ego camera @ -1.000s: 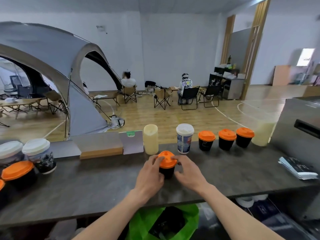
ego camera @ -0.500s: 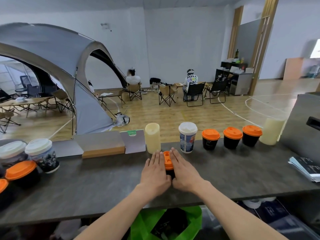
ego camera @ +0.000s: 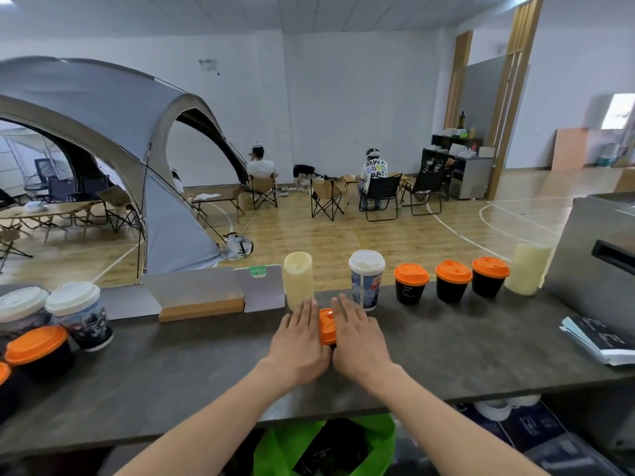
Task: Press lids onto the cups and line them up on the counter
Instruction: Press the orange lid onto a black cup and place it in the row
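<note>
A small black cup with an orange lid [ego camera: 326, 325] stands on the dark counter [ego camera: 464, 352] in front of me. My left hand [ego camera: 298, 341] and my right hand [ego camera: 357, 338] lie flat on the lid with straight fingers, one on each side; the cup body is hidden under them. Behind it, three black cups with orange lids [ego camera: 450, 281] stand in a row to the right of a tall white-lidded cup [ego camera: 366, 279]. At the far left stand two white-lidded printed cups [ego camera: 79, 314] and a black cup with an orange lid [ego camera: 38, 350].
Two pale yellow cylinders [ego camera: 298, 280] [ego camera: 527, 267] stand at the counter's back edge. A wooden block and grey card stand [ego camera: 259, 286] sit left of centre. A grey machine [ego camera: 598, 259] and a booklet [ego camera: 599, 340] occupy the right. A green bag [ego camera: 326, 444] hangs below the counter.
My hands went from gripping the lid's sides with curled fingers to lying flat on top of it with straight fingers. The camera view shifted slightly.
</note>
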### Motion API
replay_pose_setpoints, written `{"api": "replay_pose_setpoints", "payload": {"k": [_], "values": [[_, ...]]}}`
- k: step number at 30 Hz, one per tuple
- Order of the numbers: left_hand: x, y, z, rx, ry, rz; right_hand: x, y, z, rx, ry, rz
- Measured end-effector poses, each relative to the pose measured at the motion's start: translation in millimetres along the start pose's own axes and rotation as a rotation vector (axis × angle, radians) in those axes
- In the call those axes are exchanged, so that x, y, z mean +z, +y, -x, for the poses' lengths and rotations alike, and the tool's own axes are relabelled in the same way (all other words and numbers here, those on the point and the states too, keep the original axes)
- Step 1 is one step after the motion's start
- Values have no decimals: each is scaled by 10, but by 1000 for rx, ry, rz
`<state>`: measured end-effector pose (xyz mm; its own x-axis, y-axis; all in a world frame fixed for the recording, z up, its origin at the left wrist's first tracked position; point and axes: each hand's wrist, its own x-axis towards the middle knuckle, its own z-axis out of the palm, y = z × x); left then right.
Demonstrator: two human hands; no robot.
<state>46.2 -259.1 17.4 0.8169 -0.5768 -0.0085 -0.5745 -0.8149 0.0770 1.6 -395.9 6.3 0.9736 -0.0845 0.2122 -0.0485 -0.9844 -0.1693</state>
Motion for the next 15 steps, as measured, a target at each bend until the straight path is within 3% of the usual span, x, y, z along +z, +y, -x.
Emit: {"api": "replay_pose_setpoints", "payload": {"k": [5, 12, 15], "values": [[110, 54, 18, -5, -20, 37, 233, 184, -94, -122, -188, -50], [93, -23, -14, 10, -39, -13, 178, 155, -43, -97, -151, -78], [0, -137, -73, -20, -54, -36, 118, 81, 72, -41, -31, -42]]}}
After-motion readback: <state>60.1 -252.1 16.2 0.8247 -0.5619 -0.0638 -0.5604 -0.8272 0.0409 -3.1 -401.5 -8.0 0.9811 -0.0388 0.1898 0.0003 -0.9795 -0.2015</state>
